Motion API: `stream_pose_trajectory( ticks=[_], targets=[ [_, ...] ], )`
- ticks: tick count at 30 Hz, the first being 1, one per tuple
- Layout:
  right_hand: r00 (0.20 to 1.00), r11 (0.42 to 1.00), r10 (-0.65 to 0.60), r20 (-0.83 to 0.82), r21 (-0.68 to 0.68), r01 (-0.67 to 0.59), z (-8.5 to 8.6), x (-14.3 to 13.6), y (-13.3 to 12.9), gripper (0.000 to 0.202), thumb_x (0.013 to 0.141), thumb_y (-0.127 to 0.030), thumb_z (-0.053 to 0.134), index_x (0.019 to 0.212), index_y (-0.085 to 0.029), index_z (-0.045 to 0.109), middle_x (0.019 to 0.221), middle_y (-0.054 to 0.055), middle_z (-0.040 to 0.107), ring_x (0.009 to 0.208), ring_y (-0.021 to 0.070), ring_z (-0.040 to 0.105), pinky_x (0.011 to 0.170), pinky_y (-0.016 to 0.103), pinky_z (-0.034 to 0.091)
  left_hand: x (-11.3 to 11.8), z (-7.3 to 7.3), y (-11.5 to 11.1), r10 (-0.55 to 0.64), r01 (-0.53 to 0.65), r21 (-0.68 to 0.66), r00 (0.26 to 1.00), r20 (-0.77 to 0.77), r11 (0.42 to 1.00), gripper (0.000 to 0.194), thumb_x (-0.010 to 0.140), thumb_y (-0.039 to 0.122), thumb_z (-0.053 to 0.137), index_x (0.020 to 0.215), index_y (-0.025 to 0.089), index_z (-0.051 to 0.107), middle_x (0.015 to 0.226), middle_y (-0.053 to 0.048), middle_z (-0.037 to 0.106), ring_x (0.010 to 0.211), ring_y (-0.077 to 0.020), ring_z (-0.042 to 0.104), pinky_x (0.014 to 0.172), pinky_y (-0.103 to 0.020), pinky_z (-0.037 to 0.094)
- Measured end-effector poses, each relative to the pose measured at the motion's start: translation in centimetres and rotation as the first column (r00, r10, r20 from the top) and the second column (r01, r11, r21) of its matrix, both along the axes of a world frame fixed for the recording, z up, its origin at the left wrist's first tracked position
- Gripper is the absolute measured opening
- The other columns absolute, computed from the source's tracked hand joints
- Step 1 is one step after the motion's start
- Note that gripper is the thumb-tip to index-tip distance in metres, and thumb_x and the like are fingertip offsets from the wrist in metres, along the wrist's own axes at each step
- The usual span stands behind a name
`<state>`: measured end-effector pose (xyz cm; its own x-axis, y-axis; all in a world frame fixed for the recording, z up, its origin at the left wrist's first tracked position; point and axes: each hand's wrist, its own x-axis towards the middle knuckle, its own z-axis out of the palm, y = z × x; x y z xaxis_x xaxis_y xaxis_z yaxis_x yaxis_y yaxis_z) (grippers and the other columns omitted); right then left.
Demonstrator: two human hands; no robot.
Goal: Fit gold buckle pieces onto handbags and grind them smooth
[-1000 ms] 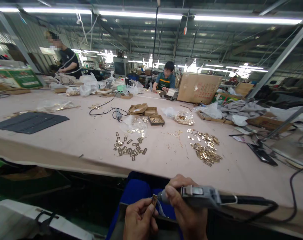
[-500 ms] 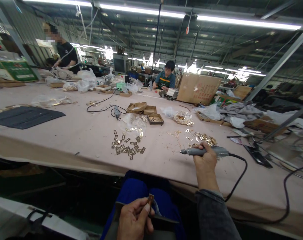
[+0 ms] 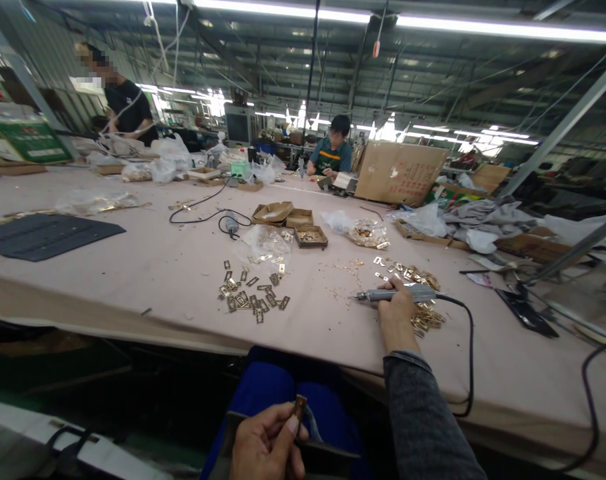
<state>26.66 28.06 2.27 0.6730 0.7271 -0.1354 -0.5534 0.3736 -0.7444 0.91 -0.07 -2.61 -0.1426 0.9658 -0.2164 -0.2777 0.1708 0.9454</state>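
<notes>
Head camera view: nearest to me, my left hand (image 3: pixel 263 443) is over blue trousers (image 3: pixel 270 387), thumb and fingers pinching a small brass-coloured plate (image 3: pixel 299 407) that stands up from the fingertips, clear of the bench (image 3: pixel 173 293). Further forward, my right hand (image 3: pixel 397 315), coming out of a dark grey sleeve (image 3: pixel 425 417), has its grip wrapped round a corded electric screwdriver (image 3: pixel 425 292). The tool lies roughly level with its slender bit to the left; I cannot tell whether it touches the bench. Its black cable (image 3: pixel 471 360) loops down over the near edge.

Ahead and to the left I see a loose spread of rectangular metal plates (image 3: pixel 241 298). A denser gold-coloured pile (image 3: pixel 425 321) lies behind and beneath the right hand in my view, and tiny gold bits (image 3: pixel 351 265) are scattered between the two groups. Off to the left is a flat black panel (image 3: pixel 47 237).

Beyond, I have an open cardboard box (image 3: pixel 311 245) of small pieces, with a filled clear plastic bag (image 3: pixel 370 233) to its right and a second corded tool (image 3: pixel 231 224) to its left.

Farther back, a large carton (image 3: pixel 401 172) leans beside a co-worker in a green apron (image 3: pixel 333 160); another person in a black shirt (image 3: pixel 129 110) stands at far left.
</notes>
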Motion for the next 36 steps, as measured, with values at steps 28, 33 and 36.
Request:
stream_pose_trajectory(
  ticks=[28, 33, 36],
  targets=[
    [0.992, 1.000, -0.025, -0.124, 0.013, 0.027, -1.3, 0.3, 0.4, 0.053, 0.070, -0.021, 0.083, 0.081, -0.025, 0.031, 0.074, -0.009, 0.055, 0.051, 0.0055, 0.050, 0.046, 0.020, 0.052, 0.2, -0.7, 0.1, -0.016, 0.016, 0.008, 1.000, -0.009, 1.000, 0.054, 0.074, 0.065, 0.081, 0.084, 0.012, 0.075, 0.072, -0.009, 0.072, 0.036, -0.0103, 0.056, 0.036, -0.016, 0.040],
    [0.990, 0.999, -0.039, -0.137, 0.008, 0.041, -1.4, 0.3, 0.4, 0.052, 0.069, -0.020, 0.084, 0.082, -0.024, 0.034, 0.075, -0.009, 0.056, 0.051, 0.0057, 0.051, 0.046, 0.020, 0.053, 0.2, -0.9, 0.1, -0.017, 0.017, 0.013, 1.000, -0.005, 1.000, 0.054, 0.075, 0.065, 0.081, 0.085, 0.012, 0.075, 0.071, -0.009, 0.072, 0.036, -0.0100, 0.056, 0.036, -0.015, 0.040],
    [0.986, 0.998, -0.056, -0.157, -0.001, 0.057, -1.3, 0.3, 0.4, 0.051, 0.068, -0.018, 0.085, 0.085, -0.024, 0.036, 0.077, -0.009, 0.057, 0.052, 0.0057, 0.052, 0.047, 0.021, 0.053, 0.1, -0.9, 0.0, -0.014, 0.014, 0.019, 1.000, -0.008, 1.000, 0.055, 0.075, 0.065, 0.081, 0.085, 0.012, 0.076, 0.071, -0.009, 0.072, 0.036, -0.0103, 0.057, 0.036, -0.015, 0.040]
  ],
)
